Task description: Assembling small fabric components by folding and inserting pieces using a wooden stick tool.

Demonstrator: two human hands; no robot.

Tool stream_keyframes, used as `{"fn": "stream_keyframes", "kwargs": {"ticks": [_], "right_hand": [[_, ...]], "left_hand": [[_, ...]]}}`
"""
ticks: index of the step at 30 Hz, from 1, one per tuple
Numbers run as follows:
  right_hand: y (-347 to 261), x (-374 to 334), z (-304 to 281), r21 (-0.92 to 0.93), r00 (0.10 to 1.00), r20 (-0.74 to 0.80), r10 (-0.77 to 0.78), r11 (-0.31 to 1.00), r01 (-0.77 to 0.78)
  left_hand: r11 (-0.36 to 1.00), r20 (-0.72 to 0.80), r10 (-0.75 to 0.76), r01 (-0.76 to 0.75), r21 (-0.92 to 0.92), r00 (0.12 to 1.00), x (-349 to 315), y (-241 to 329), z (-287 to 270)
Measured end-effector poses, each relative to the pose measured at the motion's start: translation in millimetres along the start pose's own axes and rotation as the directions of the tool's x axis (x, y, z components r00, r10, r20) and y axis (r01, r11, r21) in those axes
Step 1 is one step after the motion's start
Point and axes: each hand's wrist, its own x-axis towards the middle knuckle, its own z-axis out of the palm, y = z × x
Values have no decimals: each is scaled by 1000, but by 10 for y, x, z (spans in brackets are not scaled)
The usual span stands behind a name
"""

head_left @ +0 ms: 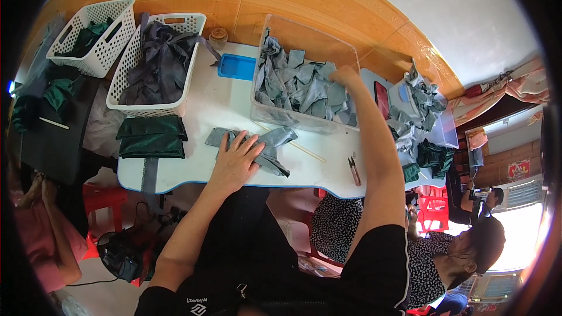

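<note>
My left hand (239,161) lies flat with its fingers spread, pressing on grey velvety fabric pieces (276,138) at the table's front. A thin wooden stick (307,152) runs beneath that fabric and sticks out to its right. Farther back, my right hand (346,77) reaches over the right side of a clear plastic bin (295,118). Its fingers are bent together at the grey fabric pieces (304,76) heaped inside, and seem to pinch one; the fingertips are small and partly hidden.
Thread snips (355,171) lie near the front edge. Left stand folded green fabric (153,137), a white basket of dark strips (188,82) and another white basket (96,64). A blue tray (237,66), a red phone (381,99) and more cloth surround the bin. People sit on both sides.
</note>
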Motion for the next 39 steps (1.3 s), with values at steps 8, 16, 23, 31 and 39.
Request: {"fn": "stream_keyframes", "kwargs": {"ticks": [8, 16, 23, 31, 39], "right_hand": [[-18, 36, -223, 657, 915, 389, -106, 729, -195], [-125, -33, 637, 322, 985, 132, -115, 944, 67], [-332, -114, 845, -220, 990, 67, -127, 965, 139], [-20, -213, 497, 103, 990, 133, -45, 994, 31], [-391, -458, 668, -147, 984, 148, -94, 982, 116]], "left_hand": [[998, 20, -52, 52, 18, 998, -151, -152, -73], [999, 50, -51, 51, 11, 997, -144, -151, -39], [999, 60, -47, 47, 2, 997, -106, -144, -43], [1000, 74, -29, 29, -9, 997, -266, -75, -24], [999, 89, -38, 37, 21, 995, -286, -95, -49]]}}
